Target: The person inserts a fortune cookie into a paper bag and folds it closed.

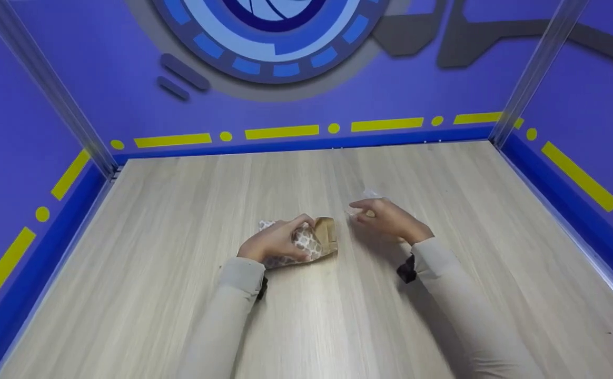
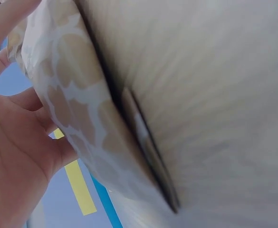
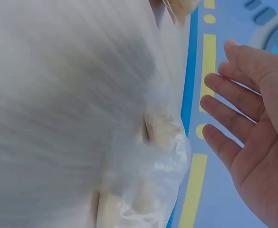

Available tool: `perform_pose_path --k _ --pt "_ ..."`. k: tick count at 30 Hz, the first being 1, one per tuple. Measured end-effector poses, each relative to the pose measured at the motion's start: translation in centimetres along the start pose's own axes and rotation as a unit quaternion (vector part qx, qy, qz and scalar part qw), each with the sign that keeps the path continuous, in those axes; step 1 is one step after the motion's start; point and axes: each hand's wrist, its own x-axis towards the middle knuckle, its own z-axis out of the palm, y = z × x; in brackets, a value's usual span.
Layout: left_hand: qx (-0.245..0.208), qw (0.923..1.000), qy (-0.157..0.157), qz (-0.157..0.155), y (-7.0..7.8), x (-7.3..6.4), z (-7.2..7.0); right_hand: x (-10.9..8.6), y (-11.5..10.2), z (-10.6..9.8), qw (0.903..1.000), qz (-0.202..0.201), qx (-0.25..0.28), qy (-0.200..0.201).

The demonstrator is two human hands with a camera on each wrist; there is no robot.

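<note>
A small paper bag (image 1: 309, 243) with a white and tan blotchy print lies on its side on the table. Its plain brown mouth (image 1: 326, 235) points to the right. My left hand (image 1: 272, 243) grips the bag from the left, thumb on the near side and fingers over the far side; the left wrist view shows the printed side (image 2: 74, 102) close up. To the right, my right hand (image 1: 388, 220) hovers over a clear plastic bag (image 3: 146, 190) holding pale tan pieces, too blurred to identify. In the right wrist view its fingers are loosely extended, apart from the plastic.
The light wood-grain table (image 1: 180, 210) is enclosed by purple-blue panels (image 1: 101, 79) at the back and both sides. Metal posts (image 1: 543, 63) stand at the back corners. Dark bands (image 1: 406, 269) sit at both wrists, by the sleeve cuffs.
</note>
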Motion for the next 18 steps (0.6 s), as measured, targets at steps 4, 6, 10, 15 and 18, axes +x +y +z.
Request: perform_pose_path --k 4,6,10,15,18 --pt "0.003 1.0000 -0.001 -0.003 0.1 0.0 0.0 -0.1 0.8 -0.7 0.9990 0.021 0.023 0.031" --pt "0.005 1.0000 0.000 0.000 0.1 0.0 0.0 -0.1 1.3 -1.0 0.9980 0.027 0.033 0.047" --pt "0.001 1.0000 0.001 0.002 0.1 0.0 0.0 0.0 2.3 -1.6 0.9948 0.039 0.058 0.075" --pt "-0.017 0.9998 -0.006 -0.005 0.0 -0.1 0.1 0.2 3.7 -2.2 0.9867 0.074 0.086 0.117" --pt "-0.018 0.9998 -0.007 -0.005 0.0 -0.1 0.1 0.3 4.3 -2.4 0.9812 0.106 0.104 0.123"
